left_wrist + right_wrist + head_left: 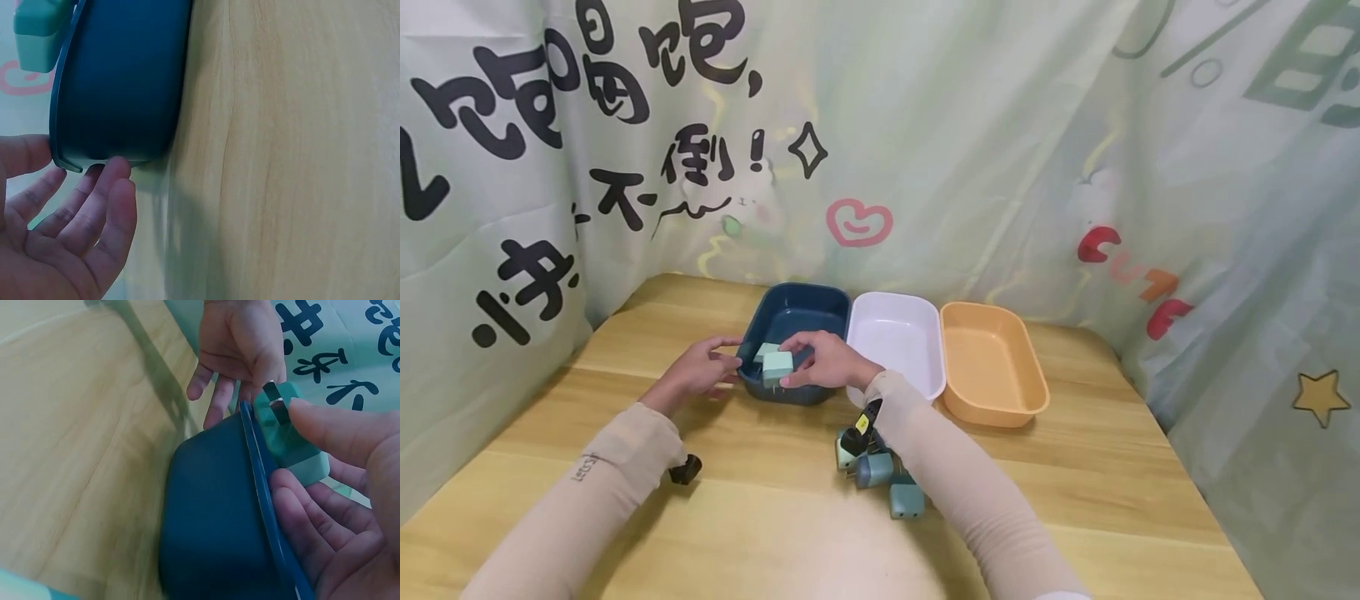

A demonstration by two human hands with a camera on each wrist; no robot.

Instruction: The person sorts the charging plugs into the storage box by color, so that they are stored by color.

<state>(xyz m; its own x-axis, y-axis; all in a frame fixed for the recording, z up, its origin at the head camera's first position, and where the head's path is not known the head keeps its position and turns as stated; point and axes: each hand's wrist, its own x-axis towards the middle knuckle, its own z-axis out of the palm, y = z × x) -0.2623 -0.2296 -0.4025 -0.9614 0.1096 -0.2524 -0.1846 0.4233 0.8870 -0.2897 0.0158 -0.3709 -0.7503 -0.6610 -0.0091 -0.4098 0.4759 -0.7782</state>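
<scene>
The right hand (827,360) clamps thumb and fingers on 1 mint-green charger plug (777,367) above the navy tray's (808,315) near side. The left hand (703,367), fingers apart, touches its left end. Lower slowly, I think (the 2 prongs (279,411) may catch the rim (262,481)).

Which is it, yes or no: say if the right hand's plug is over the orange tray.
No, the right hand holds the green plug over the dark blue tray.
</scene>
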